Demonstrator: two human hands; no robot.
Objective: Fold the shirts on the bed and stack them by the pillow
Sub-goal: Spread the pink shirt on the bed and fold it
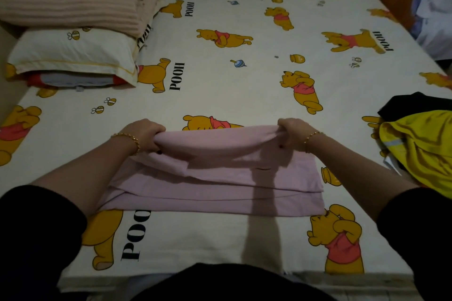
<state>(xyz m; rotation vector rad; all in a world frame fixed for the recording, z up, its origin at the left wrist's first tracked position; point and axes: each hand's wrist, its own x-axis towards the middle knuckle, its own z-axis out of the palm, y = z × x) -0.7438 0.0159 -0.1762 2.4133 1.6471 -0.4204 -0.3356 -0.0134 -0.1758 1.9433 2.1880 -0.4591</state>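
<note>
The person is midway through folding a pale pink shirt (pixel 215 178), which lies flattened across the near part of the bed (pixel 220 76), directly in front of them and already doubled into a wide band with several layered edges showing. The left hand (pixel 144 133) and right hand (pixel 294 133) are both closed in fists around the far edge of the shirt, one at each end, with the cloth bunched inside the curled fingers and that edge raised off the sheet so it sags slightly between them. This looks like the final crosswise fold, with the far half being brought over the near half. The next move probably calls for carrying both ends toward the body at the same height, laying the raised edge down level with the near hem, then letting go and pressing the bundle flat. After that it would need lifting leftward and away to the white pillow (pixel 73 56) at the far left, which has a pink ribbed blanket (pixel 73 0) resting on top. No folded stack can be made out on the sheet beside the pillow, so this shirt seems to be an early one. A crumpled yellow shirt (pixel 420 146) and a black garment (pixel 415 102) wait in a heap at the right edge, unfolded, well apart from the pillow.
</note>
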